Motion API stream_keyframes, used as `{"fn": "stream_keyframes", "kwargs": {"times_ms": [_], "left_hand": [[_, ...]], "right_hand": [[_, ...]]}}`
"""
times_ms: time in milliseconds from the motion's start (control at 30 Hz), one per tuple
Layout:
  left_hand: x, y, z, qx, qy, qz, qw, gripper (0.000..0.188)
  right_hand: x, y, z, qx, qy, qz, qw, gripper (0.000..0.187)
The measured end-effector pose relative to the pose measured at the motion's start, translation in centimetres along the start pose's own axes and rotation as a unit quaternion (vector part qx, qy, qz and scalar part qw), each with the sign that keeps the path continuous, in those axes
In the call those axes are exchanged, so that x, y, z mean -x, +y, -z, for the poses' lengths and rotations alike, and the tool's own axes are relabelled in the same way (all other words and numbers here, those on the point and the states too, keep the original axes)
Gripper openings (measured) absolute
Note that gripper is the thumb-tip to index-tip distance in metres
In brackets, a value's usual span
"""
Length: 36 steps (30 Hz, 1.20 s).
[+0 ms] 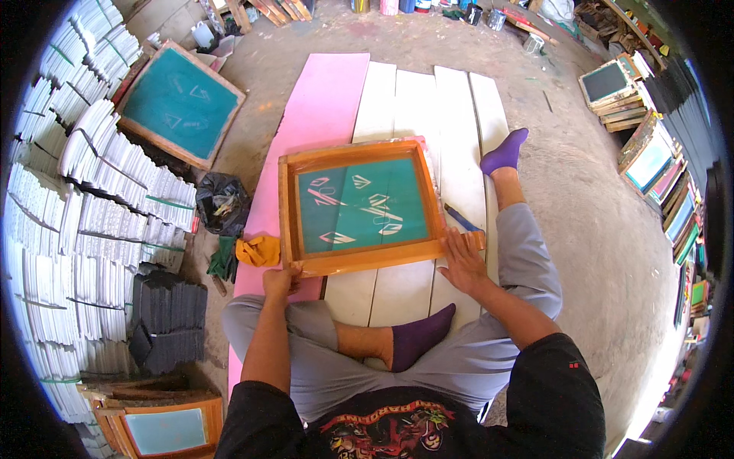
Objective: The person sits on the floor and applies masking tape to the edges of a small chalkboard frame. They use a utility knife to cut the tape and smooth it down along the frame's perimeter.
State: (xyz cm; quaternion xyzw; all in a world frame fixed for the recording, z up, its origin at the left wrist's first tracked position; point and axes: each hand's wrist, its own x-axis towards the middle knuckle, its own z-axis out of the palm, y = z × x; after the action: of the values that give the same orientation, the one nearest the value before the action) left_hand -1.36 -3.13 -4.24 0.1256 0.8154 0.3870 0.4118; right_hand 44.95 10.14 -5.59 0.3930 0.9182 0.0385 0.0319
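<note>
A wooden screen-printing frame (336, 264) with teal mesh and pale cut-out shapes lies slightly turned on the boards in front of me. My left hand (281, 281) grips its near left corner, with the fingers curled and partly hidden under the wood. At the near right corner my right hand (464, 260) rests on the frame, its fingers stretched and a little apart. Just beyond that hand lies a slim blue tool (465, 220) with a dark end; its exact kind is unclear. A bunched orange cloth (258, 251) sits beside the frame's left edge.
White boards (413, 99) and a pink board (329, 92) form the surface under me. Left stand a black plastic bag (223, 200), another teal screen (183, 103) and tied stacks of white sheets (115, 222). More frames (650, 157) lean along the right.
</note>
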Motion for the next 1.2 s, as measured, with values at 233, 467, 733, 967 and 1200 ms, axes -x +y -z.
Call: {"fn": "stream_keyframes", "kwargs": {"times_ms": [233, 467, 733, 967, 1200], "left_hand": [[1.0, 0.6, 0.2, -0.005, 0.035, 0.0, 0.999, 0.025], [0.5, 0.7, 0.0, 0.012, 0.009, 0.021, 1.0, 0.025], [-0.3, -0.2, 0.3, 0.055, -0.004, 0.023, 0.998, 0.025], [0.6, 0.2, 0.1, 0.045, 0.005, 0.007, 0.999, 0.027], [0.8, 0.7, -0.1, -0.001, 0.008, 0.007, 1.0, 0.023]], "right_hand": [[-6.0, 5.7, 5.1, -0.196, -0.007, -0.322, 0.926, 0.034], [-10.4, 10.0, 1.1, -0.17, -0.232, -0.336, 0.897, 0.055], [-11.8, 11.1, -1.3, -0.134, -0.284, -0.284, 0.906, 0.047], [-9.0, 10.0, 3.8, -0.207, -0.017, -0.308, 0.929, 0.027], [1.1, -0.7, 4.2, -0.297, 0.094, -0.279, 0.908, 0.04]]}}
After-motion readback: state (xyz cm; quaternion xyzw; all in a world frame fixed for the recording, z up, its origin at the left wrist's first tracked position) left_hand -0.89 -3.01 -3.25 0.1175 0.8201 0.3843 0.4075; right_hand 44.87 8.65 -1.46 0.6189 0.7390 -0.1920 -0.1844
